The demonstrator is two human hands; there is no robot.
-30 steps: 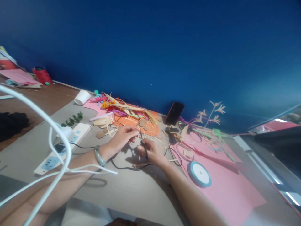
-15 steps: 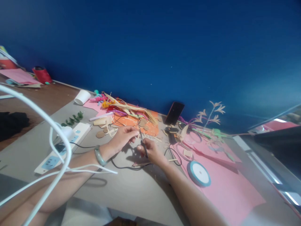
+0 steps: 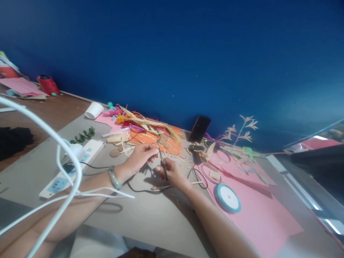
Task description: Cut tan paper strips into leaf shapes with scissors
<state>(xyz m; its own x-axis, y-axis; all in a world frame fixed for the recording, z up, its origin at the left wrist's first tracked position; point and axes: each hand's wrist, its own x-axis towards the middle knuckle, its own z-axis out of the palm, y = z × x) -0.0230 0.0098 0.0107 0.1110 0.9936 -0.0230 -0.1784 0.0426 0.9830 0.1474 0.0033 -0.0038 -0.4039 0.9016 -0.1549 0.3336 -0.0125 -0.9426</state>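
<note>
A red container (image 3: pixel 48 85) stands by a blue wall (image 3: pixel 172 53) at far left, while a thick white cable (image 3: pixel 51 131) arcs across the foreground in front of a white power strip (image 3: pixel 94 147) on a gray tabletop (image 3: pixel 139 222). Just beyond the strip lies a green leafy sprig (image 3: pixel 84 136), with a white cup (image 3: pixel 94 111) tipped on its side near the wall. A worker's left hand (image 3: pixel 141 156), a pale green bangle (image 3: pixel 114 178) at the wrist, is held above the table with thumb and forefinger meeting at the tips; whether they pinch a small piece cannot be made out. Behind it, pale strips lie heaped over an orange sheet (image 3: pixel 174 147). Dark scissors (image 3: pixel 164 170) slant between the two hands, blades pointing away from the worker and close beside the left fingertips. The right hand (image 3: pixel 173 173) is curled around the scissors' handles, its fingers bent. A dark phone (image 3: pixel 199 129) leans against the wall. At right, a blue-rimmed roll (image 3: pixel 228 198) lies on pink paper (image 3: pixel 266 218), nearer the worker than a pale-petaled flower stem (image 3: pixel 239 133).
</note>
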